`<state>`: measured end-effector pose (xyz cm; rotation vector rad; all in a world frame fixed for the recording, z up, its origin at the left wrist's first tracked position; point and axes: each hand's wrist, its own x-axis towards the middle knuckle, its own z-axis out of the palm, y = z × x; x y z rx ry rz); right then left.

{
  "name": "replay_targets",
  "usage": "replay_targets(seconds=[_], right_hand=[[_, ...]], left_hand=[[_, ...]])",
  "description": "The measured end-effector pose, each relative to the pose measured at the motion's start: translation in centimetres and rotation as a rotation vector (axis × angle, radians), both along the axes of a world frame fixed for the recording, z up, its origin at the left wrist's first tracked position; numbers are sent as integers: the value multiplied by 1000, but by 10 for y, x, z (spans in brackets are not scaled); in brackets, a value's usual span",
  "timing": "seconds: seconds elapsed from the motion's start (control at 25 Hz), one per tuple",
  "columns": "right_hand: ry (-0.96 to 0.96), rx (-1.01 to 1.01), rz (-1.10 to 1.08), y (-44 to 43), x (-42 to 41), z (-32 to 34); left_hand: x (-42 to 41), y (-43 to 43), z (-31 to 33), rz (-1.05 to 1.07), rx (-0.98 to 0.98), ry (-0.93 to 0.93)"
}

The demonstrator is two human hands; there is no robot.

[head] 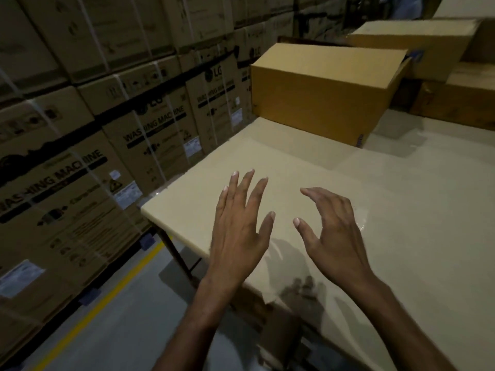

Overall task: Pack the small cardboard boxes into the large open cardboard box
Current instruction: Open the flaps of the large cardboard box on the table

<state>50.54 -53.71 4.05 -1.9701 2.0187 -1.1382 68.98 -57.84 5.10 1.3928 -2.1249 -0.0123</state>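
A large brown cardboard box point(318, 100) stands at the far end of the cardboard-covered table point(187, 202). From here its top looks flat, and I cannot tell whether it is open. My left hand point(238, 223) hovers above the table's near left part with fingers spread and straight, holding nothing. Beside it, my right hand point(332, 231) is also empty, its fingers loosely bent and thumb apart. Both hands are well short of the box. No small boxes are in sight.
Stacked washing machine cartons point(107, 145) form a wall on the left, across a narrow aisle with a yellow floor line point(107, 295). More cardboard boxes point(417, 46) sit behind and right of the large one. The table's left edge drops to the grey floor.
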Motion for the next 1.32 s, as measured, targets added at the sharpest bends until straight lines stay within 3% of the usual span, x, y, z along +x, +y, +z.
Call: replay_targets(seconds=[0.52, 1.0, 1.32], right_hand=[[-51, 10, -117, -167, 17, -2], [-158, 87, -361, -295, 210, -36], [-206, 131, -420, -343, 301, -44]], left_hand=[[12, -173, 6, -127, 95, 82], [183, -365, -24, -390, 205, 111], [252, -425, -34, -494, 321, 112]])
